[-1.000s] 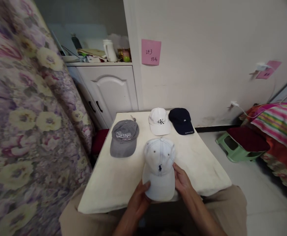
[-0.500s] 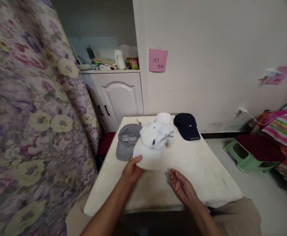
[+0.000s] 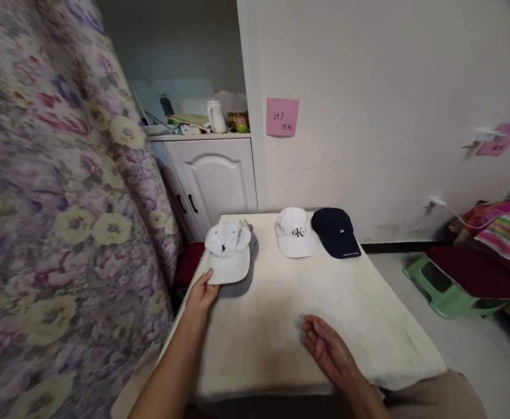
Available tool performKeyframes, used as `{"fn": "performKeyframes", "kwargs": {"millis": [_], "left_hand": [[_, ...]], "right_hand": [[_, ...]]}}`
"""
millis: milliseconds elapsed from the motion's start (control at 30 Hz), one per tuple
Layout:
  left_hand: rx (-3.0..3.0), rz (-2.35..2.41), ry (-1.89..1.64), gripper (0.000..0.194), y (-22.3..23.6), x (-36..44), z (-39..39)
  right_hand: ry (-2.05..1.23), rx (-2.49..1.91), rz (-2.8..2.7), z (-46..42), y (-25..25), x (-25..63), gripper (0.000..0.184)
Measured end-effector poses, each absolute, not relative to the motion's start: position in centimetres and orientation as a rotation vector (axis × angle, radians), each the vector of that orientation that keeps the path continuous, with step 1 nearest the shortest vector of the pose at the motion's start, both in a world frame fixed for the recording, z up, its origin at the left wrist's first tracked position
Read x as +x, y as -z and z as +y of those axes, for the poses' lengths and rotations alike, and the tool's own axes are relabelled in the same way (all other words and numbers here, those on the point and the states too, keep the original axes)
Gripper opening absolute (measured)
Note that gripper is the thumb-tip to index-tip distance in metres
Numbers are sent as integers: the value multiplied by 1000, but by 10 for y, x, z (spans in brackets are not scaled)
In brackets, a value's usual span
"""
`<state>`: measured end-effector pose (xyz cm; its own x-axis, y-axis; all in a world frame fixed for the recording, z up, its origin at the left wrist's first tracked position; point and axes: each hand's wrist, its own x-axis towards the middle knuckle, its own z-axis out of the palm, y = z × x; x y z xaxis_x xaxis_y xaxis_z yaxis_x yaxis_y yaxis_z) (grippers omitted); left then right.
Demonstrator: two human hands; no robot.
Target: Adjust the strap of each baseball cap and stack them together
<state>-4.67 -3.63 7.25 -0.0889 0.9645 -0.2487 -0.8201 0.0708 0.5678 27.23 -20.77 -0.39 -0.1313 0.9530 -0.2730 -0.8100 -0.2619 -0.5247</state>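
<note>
My left hand pinches the brim of a white cap with a small dark logo, at the left side of the table. This cap overlaps a grey cap, which shows only along its right and lower edges. My right hand hovers over the table's near part, fingers loosely curled in and nothing in them. Farther back sits a white cap with CK lettering, its brim facing me. A navy cap stands close against its right side.
The caps are on a cream-covered table against the wall. A floral curtain hangs at left, beside a white cabinet with a jug on top. On the right floor stands a green stool with a dark red top.
My left hand has carried the white cap with the small logo leftward, over the grey cap. The CK cap behind is now uncovered. My right hand stays nearly in place.
</note>
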Motion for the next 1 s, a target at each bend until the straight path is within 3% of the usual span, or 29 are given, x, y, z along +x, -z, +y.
{"fn": "performKeyframes", "kwargs": {"millis": [667,1000], "left_hand": [[368,878,-1503,40,-52,-68,-49],[549,1137,-1447,16,-46,-71,-62]], "right_hand": [[-1766,-708,-306,-190,2,260,23],[-1777,-707,-324,-191,7,260,23]]}}
